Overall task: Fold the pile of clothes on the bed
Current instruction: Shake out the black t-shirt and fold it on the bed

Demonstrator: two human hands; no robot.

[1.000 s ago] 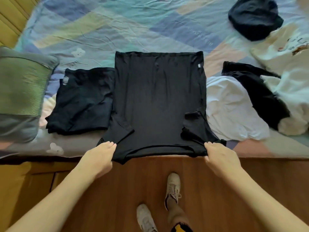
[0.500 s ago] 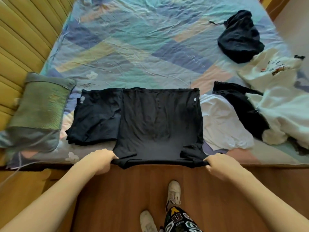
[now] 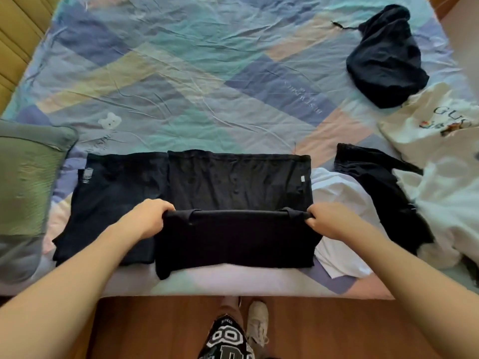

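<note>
A black T-shirt (image 3: 238, 187) lies on the bed's near part, its near end doubled back over its middle. My left hand (image 3: 149, 218) grips the left corner of that raised edge and my right hand (image 3: 325, 220) grips the right corner, the fabric stretched between them. A folded black garment (image 3: 108, 208) lies flat just left of the shirt, partly under my left forearm. To the right sits the unfolded pile: a white garment (image 3: 339, 203), a black garment (image 3: 375, 193) and white printed shirts (image 3: 440, 130).
A bunched dark garment (image 3: 386, 60) lies at the far right of the patchwork sheet (image 3: 181, 81). A green pillow (image 3: 23, 187) sits at the bed's left edge. Wooden floor (image 3: 324, 330) and my shoe (image 3: 256, 322) are below the bed edge.
Both hands have carried the shirt's near end up from the bed edge and forward over the shirt's middle, halving its visible length. The camera view shifted closer over the bed.
</note>
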